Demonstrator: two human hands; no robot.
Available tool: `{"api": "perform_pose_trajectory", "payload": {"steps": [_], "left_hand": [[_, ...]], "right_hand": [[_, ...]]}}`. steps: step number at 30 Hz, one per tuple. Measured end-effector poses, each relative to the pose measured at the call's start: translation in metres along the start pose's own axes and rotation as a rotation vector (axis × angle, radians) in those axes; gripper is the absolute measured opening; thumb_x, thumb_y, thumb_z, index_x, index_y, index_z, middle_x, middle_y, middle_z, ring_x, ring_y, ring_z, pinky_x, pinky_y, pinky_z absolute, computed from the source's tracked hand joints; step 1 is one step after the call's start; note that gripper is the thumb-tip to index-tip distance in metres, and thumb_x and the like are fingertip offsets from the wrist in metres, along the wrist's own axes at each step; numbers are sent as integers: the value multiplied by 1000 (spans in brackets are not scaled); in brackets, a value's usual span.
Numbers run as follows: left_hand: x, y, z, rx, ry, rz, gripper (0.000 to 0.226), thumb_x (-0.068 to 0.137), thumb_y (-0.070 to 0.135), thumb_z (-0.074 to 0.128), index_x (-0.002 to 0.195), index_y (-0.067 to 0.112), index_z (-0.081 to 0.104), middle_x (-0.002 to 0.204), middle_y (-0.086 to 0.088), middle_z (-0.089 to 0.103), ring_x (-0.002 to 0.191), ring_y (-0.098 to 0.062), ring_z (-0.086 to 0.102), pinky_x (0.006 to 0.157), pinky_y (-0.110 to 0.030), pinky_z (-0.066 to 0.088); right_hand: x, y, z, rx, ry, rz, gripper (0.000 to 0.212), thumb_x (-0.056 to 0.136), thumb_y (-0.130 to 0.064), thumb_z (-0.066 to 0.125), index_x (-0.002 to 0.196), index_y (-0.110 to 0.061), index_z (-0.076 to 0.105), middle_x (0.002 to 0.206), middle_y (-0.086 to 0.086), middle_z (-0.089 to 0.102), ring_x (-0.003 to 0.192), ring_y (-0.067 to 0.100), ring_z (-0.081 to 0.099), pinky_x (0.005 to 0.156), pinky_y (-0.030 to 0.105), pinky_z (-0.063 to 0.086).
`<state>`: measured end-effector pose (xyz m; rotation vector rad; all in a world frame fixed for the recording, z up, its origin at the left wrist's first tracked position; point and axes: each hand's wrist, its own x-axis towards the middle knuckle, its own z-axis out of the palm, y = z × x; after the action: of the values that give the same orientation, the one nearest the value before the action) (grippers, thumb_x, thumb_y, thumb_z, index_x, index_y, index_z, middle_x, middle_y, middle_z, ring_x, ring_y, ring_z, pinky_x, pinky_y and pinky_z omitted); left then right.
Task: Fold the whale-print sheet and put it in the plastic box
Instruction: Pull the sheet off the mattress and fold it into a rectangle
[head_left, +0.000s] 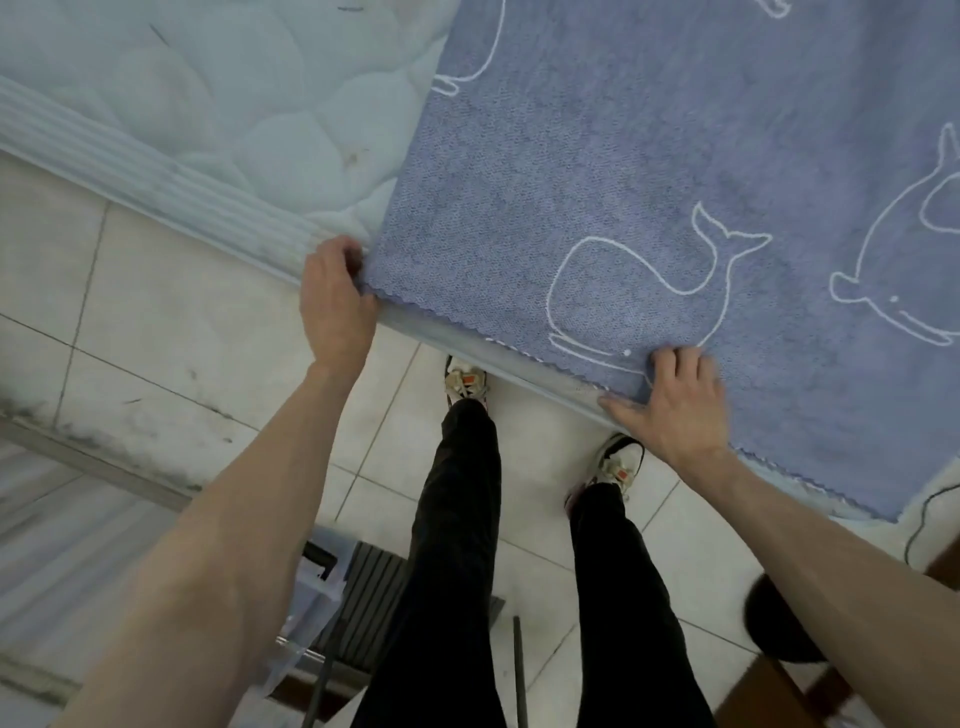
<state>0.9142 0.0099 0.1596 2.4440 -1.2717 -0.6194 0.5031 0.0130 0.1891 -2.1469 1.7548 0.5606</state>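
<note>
The blue whale-print sheet (649, 182) lies spread flat over the right part of a pale quilted mattress (234, 104), its scalloped near edge along the mattress edge. My left hand (335, 299) grips the sheet's near left corner, fingers curled round it. My right hand (675, 402) pinches the near edge further right, with fingers curled on top of the cloth and the thumb along the hem. A clear plastic box (306, 618) shows partly behind my left forearm, low on the floor.
I stand on a white tiled floor (156, 338) against the mattress edge, my shoes and dark trousers (457, 545) below. A dark slatted object (369, 587) lies by the box. A dark cable (930, 514) and a brown wooden piece (779, 691) are at the lower right.
</note>
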Motion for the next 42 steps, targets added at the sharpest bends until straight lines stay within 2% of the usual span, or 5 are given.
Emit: {"api": "perform_pose_trajectory", "payload": {"steps": [16,21,25,32,42], "left_hand": [[9,3,-39,779,-303,1015,64,90,-3,31,154,1,40,166,-24,21,150,-46,28,120,-65,8],[-41,104,-17,879,-370,746,55,57,-10,72,112,-8,69,148,-37,39,134,-57,39,113,-69,-5],[-136,278,97,474,-444,743,62,66,9,77,127,8,68,150,-25,49,131,-47,54,99,-61,51],[-287,514,302,367,-557,174,74,91,54,49,159,28,31,168,-10,23,155,-33,23,111,-74,23],[-293,595,310,321,-724,-347,74,103,31,49,162,36,5,168,0,-26,157,-36,-4,116,-49,38]], "right_hand": [[22,46,-66,59,-93,-196,43,98,-51,44,122,-18,57,122,3,58,115,30,55,91,41,45],[16,196,-68,183,-193,305,65,104,-45,41,160,-19,19,169,1,6,155,29,10,122,49,21],[-7,294,-50,20,-287,-44,67,101,-48,43,159,-21,23,169,0,6,153,29,20,119,49,28],[143,420,-81,-55,146,-488,59,95,-31,57,151,-19,44,162,9,32,149,35,30,116,56,32],[222,569,-150,-141,-277,-380,69,102,-26,42,160,-16,6,168,2,-2,153,34,6,120,57,15]]}}
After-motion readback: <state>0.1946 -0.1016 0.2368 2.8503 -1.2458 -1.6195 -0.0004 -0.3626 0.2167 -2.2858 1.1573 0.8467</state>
